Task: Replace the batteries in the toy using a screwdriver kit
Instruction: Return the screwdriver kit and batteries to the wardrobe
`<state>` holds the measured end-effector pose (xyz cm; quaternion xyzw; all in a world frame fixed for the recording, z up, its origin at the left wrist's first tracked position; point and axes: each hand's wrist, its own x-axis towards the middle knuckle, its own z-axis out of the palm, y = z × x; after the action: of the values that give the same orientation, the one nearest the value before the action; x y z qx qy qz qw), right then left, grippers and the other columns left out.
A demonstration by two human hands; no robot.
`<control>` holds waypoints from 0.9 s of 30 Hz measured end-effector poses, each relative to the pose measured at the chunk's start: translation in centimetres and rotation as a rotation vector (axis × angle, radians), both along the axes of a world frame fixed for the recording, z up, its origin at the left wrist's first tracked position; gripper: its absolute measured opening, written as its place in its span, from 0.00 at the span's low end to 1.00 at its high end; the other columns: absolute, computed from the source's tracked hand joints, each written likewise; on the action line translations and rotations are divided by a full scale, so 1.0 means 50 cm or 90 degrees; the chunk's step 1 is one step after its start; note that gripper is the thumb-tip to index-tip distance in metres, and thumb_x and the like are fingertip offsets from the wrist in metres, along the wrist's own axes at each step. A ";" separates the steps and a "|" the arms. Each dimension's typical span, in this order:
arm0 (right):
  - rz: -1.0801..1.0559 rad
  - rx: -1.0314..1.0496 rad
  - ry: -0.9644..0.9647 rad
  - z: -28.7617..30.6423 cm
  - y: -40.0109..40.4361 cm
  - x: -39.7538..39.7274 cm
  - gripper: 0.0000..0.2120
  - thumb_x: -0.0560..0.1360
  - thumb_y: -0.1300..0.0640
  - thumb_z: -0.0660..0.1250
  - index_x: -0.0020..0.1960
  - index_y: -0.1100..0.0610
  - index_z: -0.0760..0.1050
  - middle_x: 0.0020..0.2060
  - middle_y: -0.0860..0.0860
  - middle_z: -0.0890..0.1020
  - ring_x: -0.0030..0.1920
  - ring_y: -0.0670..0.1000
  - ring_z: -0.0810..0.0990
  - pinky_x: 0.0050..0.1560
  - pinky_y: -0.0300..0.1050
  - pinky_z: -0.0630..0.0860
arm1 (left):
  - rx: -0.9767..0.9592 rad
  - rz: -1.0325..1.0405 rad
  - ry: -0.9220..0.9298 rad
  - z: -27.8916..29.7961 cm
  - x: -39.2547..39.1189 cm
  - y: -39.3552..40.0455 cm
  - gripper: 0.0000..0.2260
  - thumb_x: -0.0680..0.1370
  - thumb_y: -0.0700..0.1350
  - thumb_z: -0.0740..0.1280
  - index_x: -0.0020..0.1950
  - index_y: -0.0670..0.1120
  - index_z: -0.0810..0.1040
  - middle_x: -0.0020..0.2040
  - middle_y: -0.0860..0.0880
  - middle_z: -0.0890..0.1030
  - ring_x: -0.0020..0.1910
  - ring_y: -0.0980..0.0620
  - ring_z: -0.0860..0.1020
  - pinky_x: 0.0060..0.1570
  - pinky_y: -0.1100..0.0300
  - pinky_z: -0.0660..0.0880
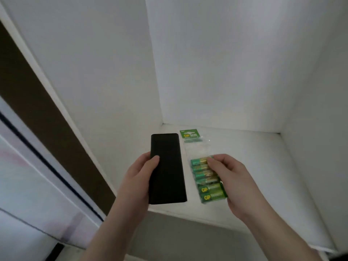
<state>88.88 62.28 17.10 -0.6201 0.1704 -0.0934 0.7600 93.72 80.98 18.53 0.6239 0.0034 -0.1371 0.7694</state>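
Left hand (140, 178) grips black case (166, 168); right hand (228, 178) pinches battery pack (206, 178).

The black case (166, 168) at the frame's centre is looking matt and smooth, like plastic. Just right of it, the battery pack (202, 166) is showing a clear, glossy plastic wrapper, a green paper header card and shiny green-and-gold metallic cells. The white shelf (263, 166) and its walls are appearing smooth, painted and faintly satin.

Free shelf (263, 166) rt of battery pack (203, 176)
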 end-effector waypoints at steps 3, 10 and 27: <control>-0.052 -0.008 0.030 -0.038 0.020 -0.017 0.05 0.77 0.59 0.66 0.43 0.57 0.77 0.33 0.50 0.80 0.33 0.47 0.78 0.32 0.42 0.74 | -0.012 -0.084 0.016 -0.034 0.029 0.014 0.09 0.80 0.48 0.62 0.57 0.52 0.79 0.49 0.46 0.85 0.48 0.45 0.84 0.42 0.50 0.80; -0.149 0.023 0.098 -0.131 0.025 -0.082 0.04 0.78 0.58 0.65 0.46 0.58 0.76 0.35 0.50 0.81 0.34 0.47 0.80 0.33 0.43 0.76 | 0.042 -0.205 0.052 -0.156 0.026 0.006 0.09 0.80 0.48 0.63 0.58 0.51 0.79 0.52 0.47 0.84 0.51 0.49 0.83 0.41 0.56 0.80; -0.151 0.031 0.301 -0.399 0.019 -0.221 0.04 0.78 0.58 0.66 0.50 0.59 0.77 0.40 0.55 0.82 0.38 0.50 0.82 0.38 0.45 0.78 | 0.178 -0.339 0.181 -0.431 -0.072 0.007 0.11 0.80 0.42 0.63 0.62 0.50 0.76 0.49 0.48 0.85 0.52 0.51 0.83 0.50 0.57 0.80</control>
<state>77.82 63.24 -2.87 -0.5819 0.4172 -0.0299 0.6975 90.10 81.31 -3.02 0.6771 -0.0337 -0.4172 0.6052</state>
